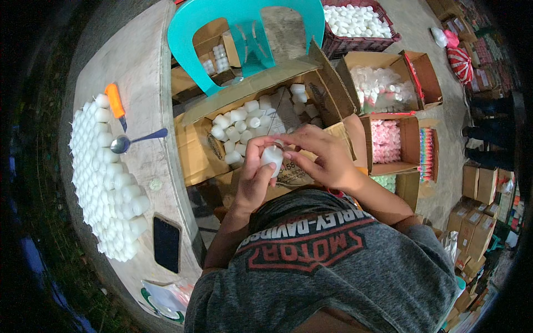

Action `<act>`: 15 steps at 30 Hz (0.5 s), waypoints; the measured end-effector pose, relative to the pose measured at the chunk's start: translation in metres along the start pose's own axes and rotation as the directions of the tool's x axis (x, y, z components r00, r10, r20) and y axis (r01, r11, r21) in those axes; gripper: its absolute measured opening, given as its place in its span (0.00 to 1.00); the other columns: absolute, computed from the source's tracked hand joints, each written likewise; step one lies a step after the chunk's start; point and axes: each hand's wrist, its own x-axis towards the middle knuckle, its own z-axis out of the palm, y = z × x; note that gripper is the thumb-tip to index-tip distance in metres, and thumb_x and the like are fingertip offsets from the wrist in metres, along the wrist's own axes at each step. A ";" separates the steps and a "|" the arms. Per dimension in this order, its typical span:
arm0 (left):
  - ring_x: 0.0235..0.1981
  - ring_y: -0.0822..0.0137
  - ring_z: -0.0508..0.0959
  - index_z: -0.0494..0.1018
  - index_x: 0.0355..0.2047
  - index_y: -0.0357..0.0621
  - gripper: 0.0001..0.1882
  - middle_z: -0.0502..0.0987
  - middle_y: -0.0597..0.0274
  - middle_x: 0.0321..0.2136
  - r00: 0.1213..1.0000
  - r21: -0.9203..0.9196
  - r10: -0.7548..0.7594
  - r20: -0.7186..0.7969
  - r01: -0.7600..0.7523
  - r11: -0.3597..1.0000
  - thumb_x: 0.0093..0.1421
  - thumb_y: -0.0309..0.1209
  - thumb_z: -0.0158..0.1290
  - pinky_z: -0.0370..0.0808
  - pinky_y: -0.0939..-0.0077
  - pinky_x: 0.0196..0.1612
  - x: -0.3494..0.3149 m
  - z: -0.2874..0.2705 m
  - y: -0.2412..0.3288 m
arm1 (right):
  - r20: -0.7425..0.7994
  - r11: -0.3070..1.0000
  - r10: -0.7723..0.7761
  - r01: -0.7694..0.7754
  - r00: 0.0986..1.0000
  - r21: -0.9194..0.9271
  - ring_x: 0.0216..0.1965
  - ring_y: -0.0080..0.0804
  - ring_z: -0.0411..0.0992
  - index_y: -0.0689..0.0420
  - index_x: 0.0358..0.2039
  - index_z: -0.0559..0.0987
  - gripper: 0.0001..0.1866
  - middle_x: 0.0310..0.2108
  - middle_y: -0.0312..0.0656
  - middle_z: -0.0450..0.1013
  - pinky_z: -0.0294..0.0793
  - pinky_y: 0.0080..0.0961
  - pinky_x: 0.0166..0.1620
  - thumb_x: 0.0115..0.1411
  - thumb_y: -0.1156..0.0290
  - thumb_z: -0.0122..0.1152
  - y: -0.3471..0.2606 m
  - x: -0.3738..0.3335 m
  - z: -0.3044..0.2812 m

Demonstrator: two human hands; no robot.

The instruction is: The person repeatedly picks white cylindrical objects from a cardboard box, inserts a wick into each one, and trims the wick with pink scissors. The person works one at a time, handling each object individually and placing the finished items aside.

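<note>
Left hand (252, 180) is closed around 1 white candle (271, 158), whose long axis seems to point away from the body; right hand (328, 158) has bent fingers at the candle's upper right, grip not clear; beyond, partly covered by both hands, is a cardboard box (191, 155) with loose candles (244, 119); leftward, a table (139, 64)

From the head, one fisheye view looks forward and steeply down past a dark-grey cloth shirt (344, 291), close above the bare left hand (255, 180) and bare right hand (326, 156).
</note>
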 end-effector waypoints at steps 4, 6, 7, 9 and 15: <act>0.28 0.76 0.69 0.63 0.44 0.44 0.15 0.70 0.64 0.35 0.999 0.300 0.011 -0.031 -0.001 0.954 0.61 0.38 0.46 0.67 0.83 0.29 -0.002 0.006 0.009 | 0.052 0.996 -0.090 0.091 0.995 -0.010 0.35 0.41 0.71 0.60 0.33 0.77 0.09 0.31 0.46 0.72 0.69 0.29 0.38 0.49 0.77 0.61 0.006 0.003 0.002; 0.25 0.81 0.66 0.66 0.38 0.42 0.10 0.71 0.69 0.27 0.998 0.344 0.028 -0.059 -0.006 0.939 0.63 0.36 0.44 0.64 0.87 0.27 -0.001 0.012 0.005 | 0.019 0.992 -0.085 0.087 0.996 -0.094 0.33 0.39 0.71 0.61 0.31 0.77 0.08 0.30 0.45 0.73 0.70 0.28 0.36 0.49 0.78 0.61 0.002 0.000 -0.009; 0.26 0.81 0.67 0.66 0.38 0.43 0.10 0.71 0.68 0.29 0.999 0.253 -0.017 -0.040 0.026 0.967 0.63 0.37 0.43 0.64 0.87 0.25 0.001 0.014 0.002 | -0.026 0.987 -0.086 0.081 0.996 -0.141 0.32 0.39 0.71 0.61 0.31 0.77 0.07 0.29 0.44 0.73 0.70 0.28 0.35 0.49 0.78 0.61 -0.002 0.002 -0.017; 0.28 0.80 0.70 0.65 0.37 0.46 0.10 0.70 0.68 0.32 0.995 0.071 -0.094 0.029 0.092 0.993 0.64 0.38 0.43 0.63 0.88 0.21 0.009 0.011 -0.006 | -0.150 0.994 0.007 -0.023 0.989 -0.103 0.28 0.37 0.71 0.61 0.30 0.77 0.07 0.27 0.42 0.73 0.70 0.27 0.33 0.48 0.79 0.62 -0.003 0.001 -0.020; 0.28 0.75 0.71 0.71 0.39 0.41 0.12 0.73 0.65 0.30 0.996 -0.586 -0.091 0.021 0.086 0.806 0.61 0.36 0.48 0.66 0.82 0.23 0.004 0.005 -0.012 | -0.046 0.943 -0.265 0.249 0.963 -0.218 0.30 0.39 0.69 0.59 0.31 0.77 0.09 0.27 0.42 0.72 0.68 0.31 0.34 0.46 0.78 0.62 0.010 -0.008 0.000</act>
